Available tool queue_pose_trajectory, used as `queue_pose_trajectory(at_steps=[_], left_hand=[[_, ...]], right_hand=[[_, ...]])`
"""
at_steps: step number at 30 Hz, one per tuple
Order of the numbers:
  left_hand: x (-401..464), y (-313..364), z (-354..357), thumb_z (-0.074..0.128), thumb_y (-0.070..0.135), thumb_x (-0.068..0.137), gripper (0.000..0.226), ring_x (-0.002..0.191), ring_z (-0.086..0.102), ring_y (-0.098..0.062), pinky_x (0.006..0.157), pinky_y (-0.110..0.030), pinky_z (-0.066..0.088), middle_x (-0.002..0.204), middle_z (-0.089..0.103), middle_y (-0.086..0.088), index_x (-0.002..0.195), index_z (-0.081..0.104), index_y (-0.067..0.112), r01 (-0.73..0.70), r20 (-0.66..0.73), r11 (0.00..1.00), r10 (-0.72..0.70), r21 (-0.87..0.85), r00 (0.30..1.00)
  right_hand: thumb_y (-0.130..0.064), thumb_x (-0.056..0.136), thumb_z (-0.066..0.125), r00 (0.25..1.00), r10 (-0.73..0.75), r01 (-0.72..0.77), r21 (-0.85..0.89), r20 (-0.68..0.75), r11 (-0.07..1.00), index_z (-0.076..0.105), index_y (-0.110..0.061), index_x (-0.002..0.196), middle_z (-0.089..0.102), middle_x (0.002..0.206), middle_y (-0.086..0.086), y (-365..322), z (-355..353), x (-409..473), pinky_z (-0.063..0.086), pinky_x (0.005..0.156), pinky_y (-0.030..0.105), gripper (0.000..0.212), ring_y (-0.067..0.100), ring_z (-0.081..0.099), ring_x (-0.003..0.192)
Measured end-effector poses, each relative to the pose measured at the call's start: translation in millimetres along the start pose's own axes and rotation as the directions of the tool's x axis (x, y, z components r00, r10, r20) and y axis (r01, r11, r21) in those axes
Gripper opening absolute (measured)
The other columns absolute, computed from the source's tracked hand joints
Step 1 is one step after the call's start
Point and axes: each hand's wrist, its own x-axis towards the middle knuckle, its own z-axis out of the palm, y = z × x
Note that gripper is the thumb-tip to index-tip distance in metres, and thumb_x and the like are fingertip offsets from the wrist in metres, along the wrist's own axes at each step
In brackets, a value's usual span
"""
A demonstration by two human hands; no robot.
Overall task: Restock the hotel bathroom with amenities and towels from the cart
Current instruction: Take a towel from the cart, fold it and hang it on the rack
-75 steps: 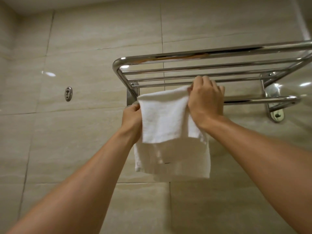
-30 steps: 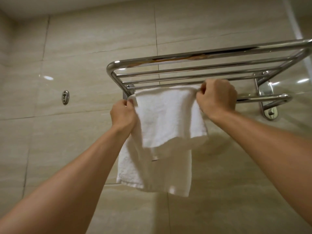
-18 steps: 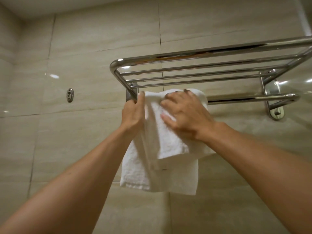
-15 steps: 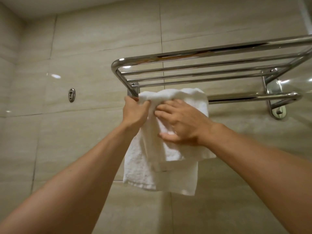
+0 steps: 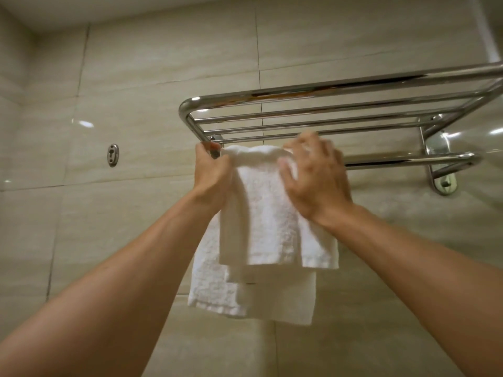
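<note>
High on the tiled wall in front of me, a chrome towel rack juts out, and I am looking up at it from below. Beige stone-look tiles cover the wall, glossy enough to throw back small spots of light, with thin grout lines crossing them. At the upper left I see a strip of ceiling and a corner where a side wall meets the main one. The rack has a shelf of several parallel bars on top and a single lower rail beneath, fixed by a bracket on the right. To the left of the rack a small metal fitting sits on the wall, well apart from everything else.

A white towel hangs folded over the left end of the lower rail, its front flap shorter than the layer behind it, both hanging free against the wall. My left hand grips the towel's top left edge at the rail, fingers curled round the cloth. My right hand lies on the towel's upper right part, fingers spread and fairly straight, pressing the cloth at the fold; it is a little blurred. Both forearms reach up from the bottom corners and hide the lower wall behind them. My right hand covers part of the rail where the towel ends.
</note>
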Motion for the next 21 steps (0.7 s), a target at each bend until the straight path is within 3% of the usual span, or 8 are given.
queue_pose_trajectory(at_steps=[4, 9, 11, 12, 14, 16, 19, 21], left_hand=[[5.2, 4.9, -1.2, 0.035, 0.002, 0.081, 0.035, 0.080, 0.054, -0.023, 0.065, -0.033, 0.043, 0.087, 0.057, -0.002, 0.103, 0.050, 0.024, 0.072, -0.024, 0.997, -0.072, -0.012, 0.997], [5.3, 7.9, -0.1, 0.039, 0.001, 0.088, 0.035, 0.090, 0.065, -0.026, 0.075, -0.039, 0.058, 0.098, 0.067, -0.009, 0.102, 0.061, 0.024, 0.082, 0.075, 0.995, -0.077, -0.059, 0.994], [8.0, 12.2, -2.5, 0.049, 0.002, 0.085, 0.026, 0.074, 0.062, -0.023, 0.056, -0.025, 0.055, 0.081, 0.066, -0.005, 0.089, 0.067, 0.020, 0.130, 0.101, 0.986, -0.120, -0.101, 0.988], [8.5, 14.8, -4.0, 0.051, 0.004, 0.083, 0.022, 0.065, 0.056, -0.021, 0.047, -0.020, 0.045, 0.073, 0.060, -0.003, 0.081, 0.067, 0.019, 0.170, 0.111, 0.979, -0.157, -0.111, 0.981], [12.1, 14.6, -5.2, 0.055, 0.011, 0.084, 0.013, 0.067, 0.053, -0.022, 0.052, -0.023, 0.041, 0.072, 0.058, -0.004, 0.081, 0.066, 0.016, 0.203, 0.135, 0.973, -0.188, -0.108, 0.973], [14.0, 10.2, -3.5, 0.057, 0.010, 0.091, 0.013, 0.078, 0.059, -0.022, 0.066, -0.032, 0.050, 0.085, 0.064, -0.006, 0.095, 0.069, 0.014, 0.142, 0.170, 0.988, -0.129, -0.062, 0.977], [15.4, 7.0, -1.7, 0.058, 0.009, 0.096, 0.014, 0.088, 0.062, -0.021, 0.078, -0.035, 0.055, 0.093, 0.064, -0.002, 0.099, 0.070, 0.016, 0.106, 0.133, 0.994, -0.100, -0.036, 0.986], [16.2, 8.4, -1.5, 0.064, 0.015, 0.094, 0.009, 0.094, 0.066, -0.023, 0.082, -0.039, 0.058, 0.099, 0.066, -0.003, 0.101, 0.068, 0.016, 0.114, 0.119, 0.993, -0.109, -0.038, 0.987]], right_hand=[[-0.051, 0.100, 0.041, 0.803, 0.590, -0.588, -0.055, 0.080, 0.807, 0.049, -0.010, 0.118, 0.058, 0.109, 0.012, 15.1, -13.8, 10.6, 0.043, 0.076, 0.039, 0.045, 0.031, 0.057, 0.090], [-0.069, 0.091, 0.044, 0.575, 0.648, -0.811, 0.240, 0.499, 0.534, 0.070, -0.009, 0.098, 0.070, 0.097, 0.010, 26.6, 2.3, 11.3, 0.053, 0.082, 0.036, 0.065, 0.032, 0.066, 0.089], [-0.058, 0.093, 0.055, 0.612, 0.621, -0.791, 0.353, 0.489, 0.500, 0.072, -0.009, 0.095, 0.072, 0.095, 0.009, 26.4, 4.9, 14.8, 0.051, 0.075, 0.034, 0.051, 0.030, 0.067, 0.088], [-0.055, 0.095, 0.054, 0.669, 0.607, -0.738, 0.290, 0.428, 0.609, 0.071, -0.011, 0.088, 0.071, 0.086, 0.006, 27.3, 3.9, 14.1, 0.050, 0.069, 0.033, 0.048, 0.027, 0.066, 0.079], [-0.054, 0.101, 0.042, 0.863, 0.465, -0.458, -0.083, 0.201, 0.885, 0.062, -0.014, 0.069, 0.059, 0.063, 0.001, 29.2, 0.4, 10.7, 0.038, 0.054, 0.027, 0.055, 0.018, 0.053, 0.056], [-0.051, 0.103, 0.036, 0.941, 0.325, -0.298, -0.217, 0.100, 0.930, 0.054, -0.016, 0.060, 0.049, 0.056, -0.002, 23.6, -6.2, 6.2, 0.023, 0.048, 0.024, 0.058, 0.012, 0.041, 0.049], [-0.045, 0.102, 0.044, 0.842, 0.495, -0.533, 0.195, 0.215, 0.823, 0.055, -0.013, 0.061, 0.051, 0.056, -0.001, 20.3, -4.7, 15.2, 0.028, 0.046, 0.024, 0.053, 0.015, 0.045, 0.050], [-0.043, 0.096, 0.057, 0.691, 0.558, -0.722, 0.486, 0.460, 0.493, 0.064, -0.010, 0.074, 0.064, 0.068, 0.003, 19.8, -7.1, 25.2, 0.048, 0.056, 0.026, 0.040, 0.019, 0.061, 0.063]])
